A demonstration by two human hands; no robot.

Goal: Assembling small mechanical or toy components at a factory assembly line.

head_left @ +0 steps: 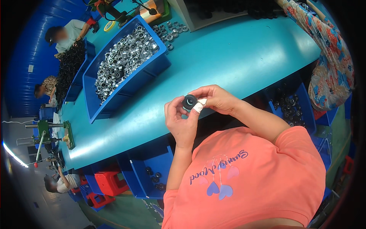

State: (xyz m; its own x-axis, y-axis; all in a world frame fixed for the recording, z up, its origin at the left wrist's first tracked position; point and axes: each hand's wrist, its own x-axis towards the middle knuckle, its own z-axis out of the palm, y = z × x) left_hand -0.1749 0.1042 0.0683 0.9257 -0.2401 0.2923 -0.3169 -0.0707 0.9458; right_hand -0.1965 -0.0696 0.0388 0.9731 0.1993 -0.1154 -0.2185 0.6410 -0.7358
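Observation:
In front of my chest, a small black wheel-like part (190, 102) with a pale ring inside it is held above the near edge of the table. My left hand (180, 119) has its fingers and thumb closed around the part's left and lower side. From the right, my right hand (215, 98) reaches the same part, its fingers bent over the upper edge. White wrapping (199, 106) covers the thumb tips where the two hands meet. The hands partly hide the part.
A large blue bin (131, 82) full of shiny round metal parts stands on the teal table (213, 57), with loose metal parts (169, 32) beyond it. Blue bins (291, 103) with black parts sit below the near edge. Other people work at left; a person in floral clothing (329, 57) is at right.

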